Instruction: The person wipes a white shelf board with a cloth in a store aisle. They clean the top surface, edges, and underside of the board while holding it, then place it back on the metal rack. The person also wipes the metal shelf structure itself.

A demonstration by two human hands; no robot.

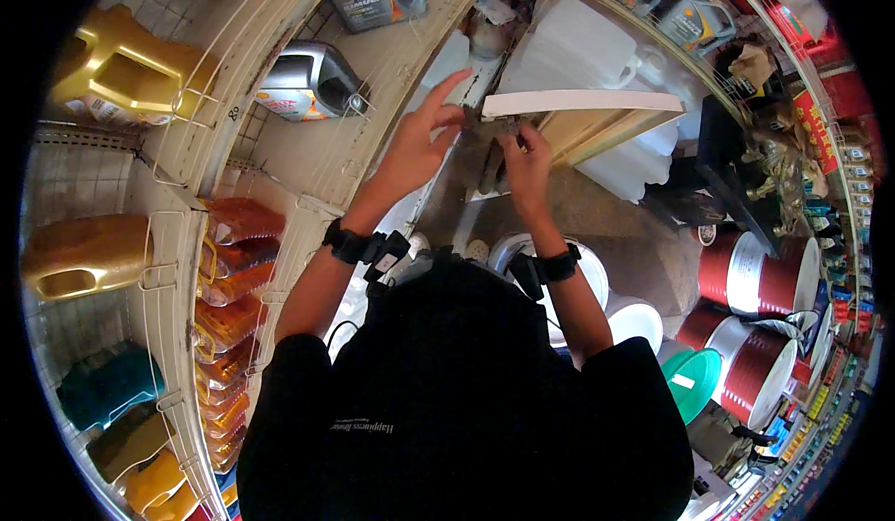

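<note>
My left hand (421,146) is raised beside a beige shelf edge. Its index finger is stretched out and apart from the others, and I see nothing held in it. To its right, my right hand (529,165) has its fingers curled in a pinch at the left end of a white-edged wooden board (583,103). Whatever lies between those fingertips is small, dark and too unclear to name. Behind the board stands a large translucent white plastic jug (583,44).
Shelves on the left carry a gold oil jug (121,69), a grey oil jug (308,81) and several amber bottles (228,321). On the right stand red-and-white drums (760,269), a green-lidded bucket (692,383) and a black stand (713,171). White buckets (636,323) sit close by my right arm.
</note>
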